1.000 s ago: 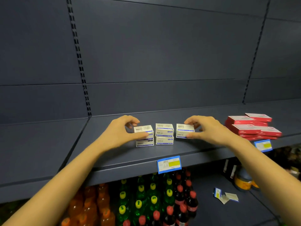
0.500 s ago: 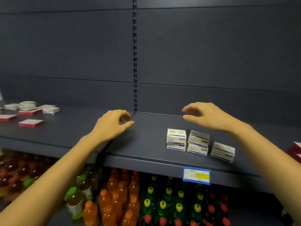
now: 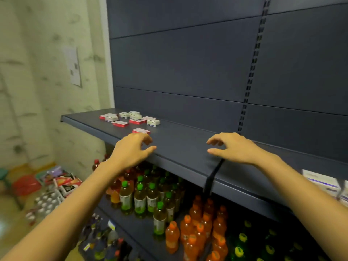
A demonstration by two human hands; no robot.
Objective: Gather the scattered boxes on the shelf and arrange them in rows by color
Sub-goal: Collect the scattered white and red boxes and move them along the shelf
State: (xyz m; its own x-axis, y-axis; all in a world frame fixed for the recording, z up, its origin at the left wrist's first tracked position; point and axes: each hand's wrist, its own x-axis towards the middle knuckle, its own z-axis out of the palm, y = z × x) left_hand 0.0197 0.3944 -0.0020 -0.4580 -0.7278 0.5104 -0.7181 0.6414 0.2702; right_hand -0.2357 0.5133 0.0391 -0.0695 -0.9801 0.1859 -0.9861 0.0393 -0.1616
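**Both hands empty above the shelf, boxes scattered at its left end**

Head view: The left hand [image 3: 131,149] is held over the front edge of the dark shelf [image 3: 184,147], its fingers loosely curled and the thumb extended; nothing is gripped. The right hand [image 3: 233,147] is held over the shelf near the seam between two shelf boards, fingers likewise loosely bent and spread, and nothing is held.

A scattered group of boxes [image 3: 130,118], red and white mixed together, is seen near the left end of the shelf, toward its back edge. A single red box [image 3: 140,131] lies apart from that group, closer to the front edge and just beyond the left hand's fingers. White boxes with purple print [image 3: 322,182] are partly visible at the right end of the shelf, blurred.

On the lower shelf, green-capped bottles [image 3: 140,196] and orange bottles [image 3: 195,223] are stocked. A paper notice [image 3: 72,66] is fixed to the pale wall at the left.
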